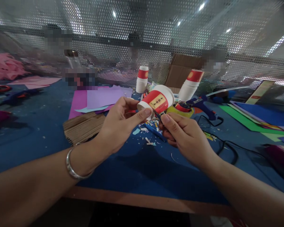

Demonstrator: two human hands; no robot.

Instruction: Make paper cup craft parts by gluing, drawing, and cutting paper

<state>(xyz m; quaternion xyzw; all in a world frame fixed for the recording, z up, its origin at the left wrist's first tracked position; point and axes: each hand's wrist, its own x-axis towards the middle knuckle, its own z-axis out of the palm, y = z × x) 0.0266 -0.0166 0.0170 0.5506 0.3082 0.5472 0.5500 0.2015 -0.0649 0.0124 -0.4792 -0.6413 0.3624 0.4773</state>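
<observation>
Paper cup [152, 95] held tilted above the counter [132, 176]
Left hand [118, 123]: grip clamped on the red-and-white paper cup. Right hand [186, 134]: grip clamped on a dark tool [157, 114] by the cup's lower edge. The tan label [156, 101] carries dark characters, too small to read.

Foreground paper cup [159, 98] presents white, with a red band and a cream-yellow label bearing dark characters. Blade [157, 114] reads dark. Left cup stack [142, 79] and right cup stack [189, 88] are both red and white — each red portion marked in gold. Table [38, 134] is blue, with a reddish-brown edge strip [132, 196]. Corrugated cardboard [84, 127] is brown, patterned in parallel ridges. Top sheet [104, 96] shows lilac; glue gun [201, 102], blue; bracelet [69, 166], silver. Screen [151, 19] is grey — dotted throughout with round perforations.
</observation>
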